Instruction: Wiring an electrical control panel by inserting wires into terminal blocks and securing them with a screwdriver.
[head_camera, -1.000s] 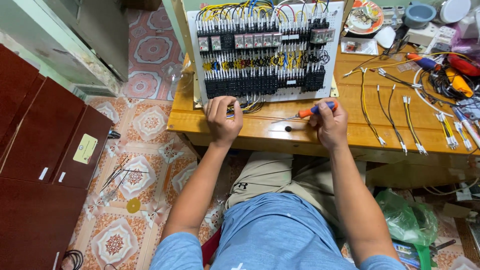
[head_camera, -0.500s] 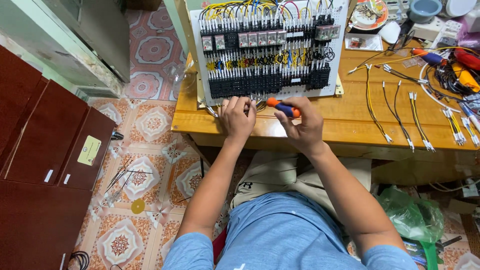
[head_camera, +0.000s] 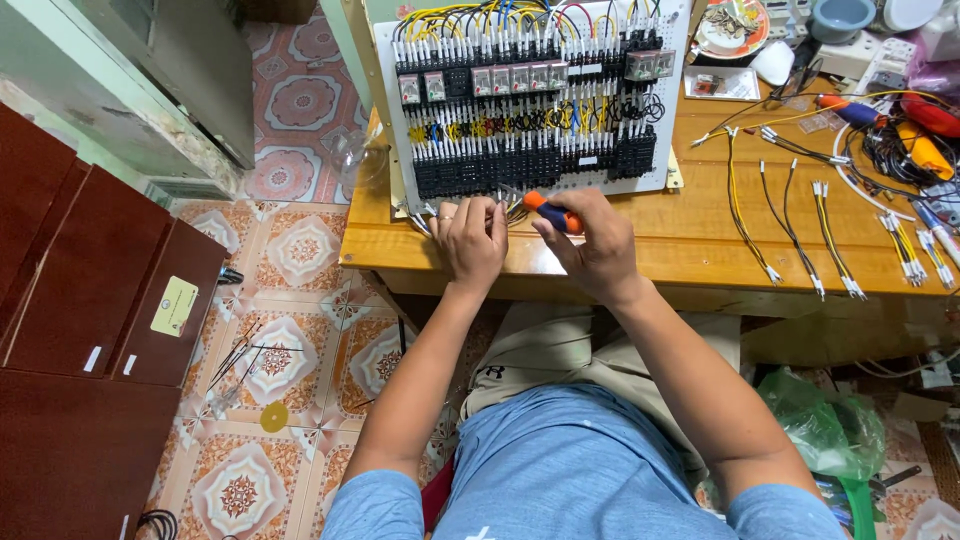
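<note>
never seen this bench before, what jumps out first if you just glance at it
The white wiring panel, packed with black terminal blocks and yellow wires, stands at the back of the wooden table. At its lower edge the right hand holds an orange-handled screwdriver beside the left hand. Cut wires lie fanned out to the right.

Panel (head_camera: 530, 100) stands on the table (head_camera: 700, 240) at twelve o'clock; loose wires (head_camera: 800, 220) lie at two, cabinet (head_camera: 90, 300) at nine.
</note>
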